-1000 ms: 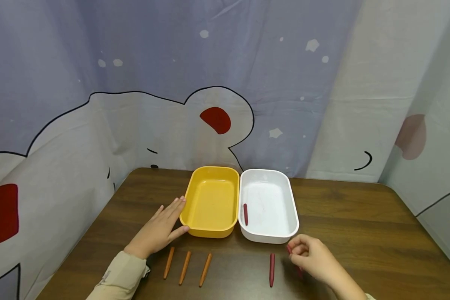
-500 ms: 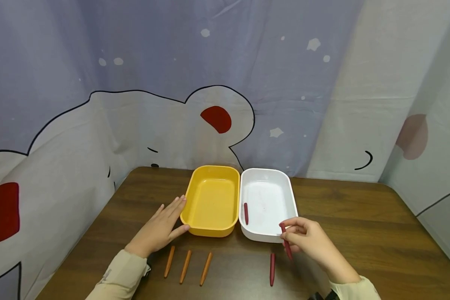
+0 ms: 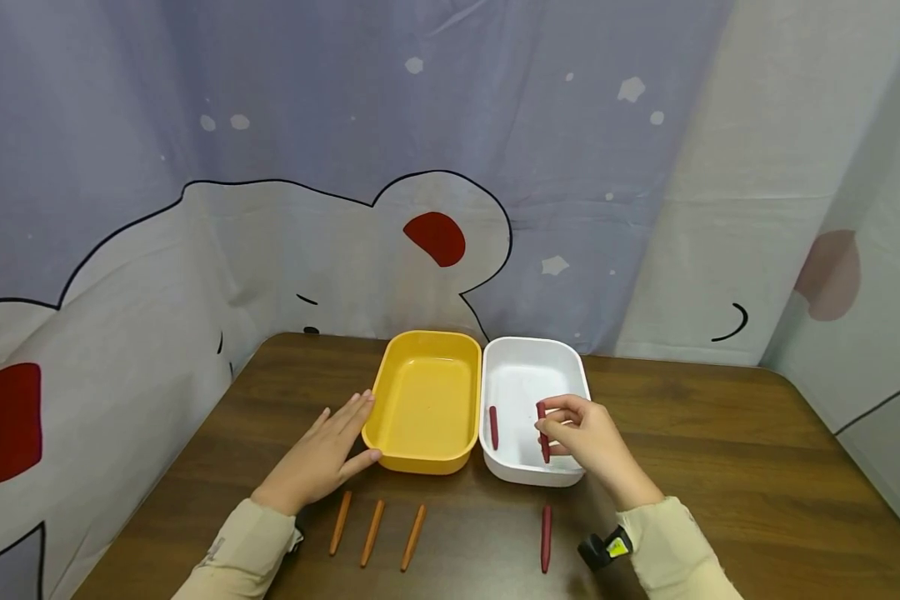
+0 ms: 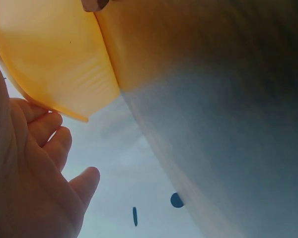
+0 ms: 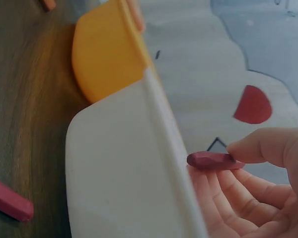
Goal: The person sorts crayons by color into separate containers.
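Observation:
My right hand (image 3: 591, 435) pinches a dark red crayon (image 3: 545, 452) between thumb and fingers, over the white tray (image 3: 532, 477). The right wrist view shows this crayon (image 5: 211, 160) just beyond the tray's rim, tapered end outward. Another dark red crayon (image 3: 493, 427) lies inside the tray at its left wall. With fingers fairly straight, my left hand (image 3: 315, 461) rests against the left rim of the yellow tray (image 3: 423, 464); its fingertips touch the rim in the left wrist view, where the tray wall (image 4: 54, 59) shows from below.
Three orange crayons (image 3: 371, 533) lie in a row on the wooden table (image 3: 682, 417), in front of the yellow tray. One more dark red crayon (image 3: 546, 539) lies before the white tray. The trays stand side by side near a printed curtain (image 3: 570, 167) at the back.
My right hand has lifted the dark red crayon off the table and carried it up and left over the white tray. My left hand has stayed at the yellow tray.

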A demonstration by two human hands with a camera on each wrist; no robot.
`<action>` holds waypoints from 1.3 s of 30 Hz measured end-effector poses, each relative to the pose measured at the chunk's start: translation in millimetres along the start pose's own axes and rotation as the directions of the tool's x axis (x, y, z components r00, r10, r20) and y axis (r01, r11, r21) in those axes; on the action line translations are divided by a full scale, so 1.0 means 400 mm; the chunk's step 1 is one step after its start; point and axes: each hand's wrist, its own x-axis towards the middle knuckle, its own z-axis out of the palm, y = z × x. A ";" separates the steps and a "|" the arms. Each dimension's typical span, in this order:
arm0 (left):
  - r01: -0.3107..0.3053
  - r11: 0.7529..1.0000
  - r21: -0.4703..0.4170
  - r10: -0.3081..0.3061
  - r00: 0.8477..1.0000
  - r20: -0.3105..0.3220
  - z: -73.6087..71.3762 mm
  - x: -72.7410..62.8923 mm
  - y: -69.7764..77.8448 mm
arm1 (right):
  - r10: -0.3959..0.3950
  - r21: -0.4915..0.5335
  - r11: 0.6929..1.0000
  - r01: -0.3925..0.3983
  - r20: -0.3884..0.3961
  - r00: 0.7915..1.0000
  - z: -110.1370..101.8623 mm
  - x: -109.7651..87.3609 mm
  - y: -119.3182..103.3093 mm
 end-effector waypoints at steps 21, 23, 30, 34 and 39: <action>-0.005 1.000 -0.003 0.005 1.000 -0.003 -0.003 0.000 0.004 | 0.014 -0.431 0.901 -0.052 -0.092 0.996 0.081 0.126 0.054; -0.007 1.000 -0.001 0.007 1.000 -0.006 -0.002 0.000 0.003 | 0.009 -0.442 0.896 -0.053 -0.101 0.995 0.079 0.124 0.056; -0.007 1.000 -0.003 0.007 1.000 -0.007 0.001 0.000 0.000 | -0.057 -0.472 0.882 -0.003 -0.112 0.992 0.063 0.098 0.044; -0.016 1.000 -0.011 0.016 1.000 -0.022 0.000 0.000 0.002 | -0.117 -0.488 0.871 0.048 -0.112 0.987 0.056 0.077 0.030; -0.019 1.000 -0.009 0.018 1.000 -0.023 -0.003 0.000 0.006 | -0.169 -0.477 0.873 0.099 -0.106 0.980 0.048 0.044 0.010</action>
